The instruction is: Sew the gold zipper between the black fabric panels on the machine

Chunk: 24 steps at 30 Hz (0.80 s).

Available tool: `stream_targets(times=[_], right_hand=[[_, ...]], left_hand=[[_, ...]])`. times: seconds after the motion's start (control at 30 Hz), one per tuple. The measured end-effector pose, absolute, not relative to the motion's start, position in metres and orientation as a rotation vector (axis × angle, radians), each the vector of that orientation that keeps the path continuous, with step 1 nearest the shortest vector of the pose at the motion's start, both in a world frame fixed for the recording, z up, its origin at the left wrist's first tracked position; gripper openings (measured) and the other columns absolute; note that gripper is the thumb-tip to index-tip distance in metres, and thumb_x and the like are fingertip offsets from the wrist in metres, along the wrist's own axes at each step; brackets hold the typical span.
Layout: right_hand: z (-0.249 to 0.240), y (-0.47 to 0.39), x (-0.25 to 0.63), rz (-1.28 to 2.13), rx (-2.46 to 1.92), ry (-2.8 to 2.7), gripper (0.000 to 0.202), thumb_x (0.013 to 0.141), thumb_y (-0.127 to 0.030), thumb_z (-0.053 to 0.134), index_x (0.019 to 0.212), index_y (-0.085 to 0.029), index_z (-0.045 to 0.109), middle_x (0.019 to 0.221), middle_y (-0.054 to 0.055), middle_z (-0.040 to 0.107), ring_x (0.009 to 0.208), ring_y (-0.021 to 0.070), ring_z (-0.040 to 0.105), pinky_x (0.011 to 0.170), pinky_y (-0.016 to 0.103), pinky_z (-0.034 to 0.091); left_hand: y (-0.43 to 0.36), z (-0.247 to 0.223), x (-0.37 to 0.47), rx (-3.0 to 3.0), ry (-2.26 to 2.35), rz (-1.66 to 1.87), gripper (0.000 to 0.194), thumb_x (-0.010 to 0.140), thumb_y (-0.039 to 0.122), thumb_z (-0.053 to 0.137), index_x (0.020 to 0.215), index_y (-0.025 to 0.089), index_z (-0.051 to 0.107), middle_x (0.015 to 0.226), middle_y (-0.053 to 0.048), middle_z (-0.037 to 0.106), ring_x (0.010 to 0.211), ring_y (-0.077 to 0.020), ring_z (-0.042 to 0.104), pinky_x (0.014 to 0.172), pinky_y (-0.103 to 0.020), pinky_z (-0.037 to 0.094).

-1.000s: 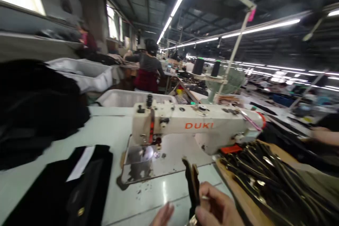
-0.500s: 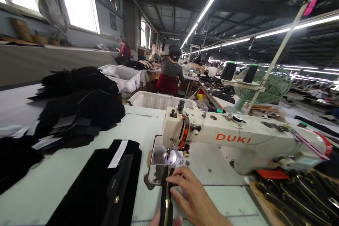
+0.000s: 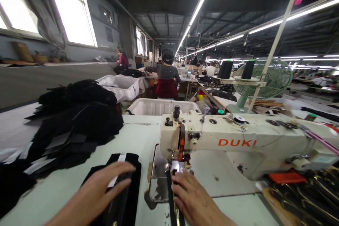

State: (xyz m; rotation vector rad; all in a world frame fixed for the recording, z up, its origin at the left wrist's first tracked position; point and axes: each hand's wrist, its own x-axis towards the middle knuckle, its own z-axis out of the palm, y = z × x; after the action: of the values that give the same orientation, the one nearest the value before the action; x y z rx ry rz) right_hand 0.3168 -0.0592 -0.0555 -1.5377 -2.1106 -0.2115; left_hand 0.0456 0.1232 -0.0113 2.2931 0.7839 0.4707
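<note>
My right hand (image 3: 194,197) lies on a black zipper (image 3: 172,201) with gold-coloured teeth, its bent fingertips gripping the upper end close to the needle area. That end of the zipper reaches the lit needle plate of the white sewing machine (image 3: 206,136). Over to the left, my left hand (image 3: 99,187) is above a black fabric panel (image 3: 134,180), thumb and fingers apart, holding nothing. A white strip (image 3: 112,182) on the panel shows partly behind the hand. Whether the left fingers touch the panel, I cannot tell.
Stacked black fabric pieces (image 3: 79,123) fill the table's left side. At the right is a tray (image 3: 272,201) of black and gold zipper pieces. White bins (image 3: 164,106) stand behind the table, with a co-worker (image 3: 166,74) beyond. Thread cones (image 3: 225,69) rise behind the machine.
My left hand has moved from the near end of the zipper to over the black panel. My right hand and the zipper are closer to the needle. The view has tilted slightly upward.
</note>
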Motion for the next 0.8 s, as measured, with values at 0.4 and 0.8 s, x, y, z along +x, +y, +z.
stream_targets(times=[0.4, 0.8], right_hand=[[-0.034, -0.072, 0.319, 0.042, -1.702, -2.141, 0.038, 0.097, -0.036, 0.057, 0.13, -0.017, 0.058, 0.136, 0.011, 0.059, 0.128, 0.0265, 0.052, 0.112, 0.038, 0.046], [-0.074, -0.06, 0.328, -0.386, -1.587, -2.201, 0.044, 0.095, -0.047, 0.059, 0.129, -0.019, 0.06, 0.126, 0.006, 0.069, 0.118, 0.0239, 0.062, 0.11, 0.035, 0.047]], left_hand=[[0.154, -0.02, 0.12, 2.472, 0.625, 0.473, 0.028, 0.096, 0.044, 0.052, 0.086, 0.02, 0.063, 0.084, 0.0, 0.067, 0.081, -0.0215, 0.065, 0.078, -0.029, 0.055], [0.075, -0.063, 0.103, 2.945, 0.29, 0.822, 0.063, 0.1, 0.039, 0.053, 0.156, 0.035, 0.025, 0.143, -0.003, 0.056, 0.126, -0.0257, 0.058, 0.1, -0.035, 0.054]])
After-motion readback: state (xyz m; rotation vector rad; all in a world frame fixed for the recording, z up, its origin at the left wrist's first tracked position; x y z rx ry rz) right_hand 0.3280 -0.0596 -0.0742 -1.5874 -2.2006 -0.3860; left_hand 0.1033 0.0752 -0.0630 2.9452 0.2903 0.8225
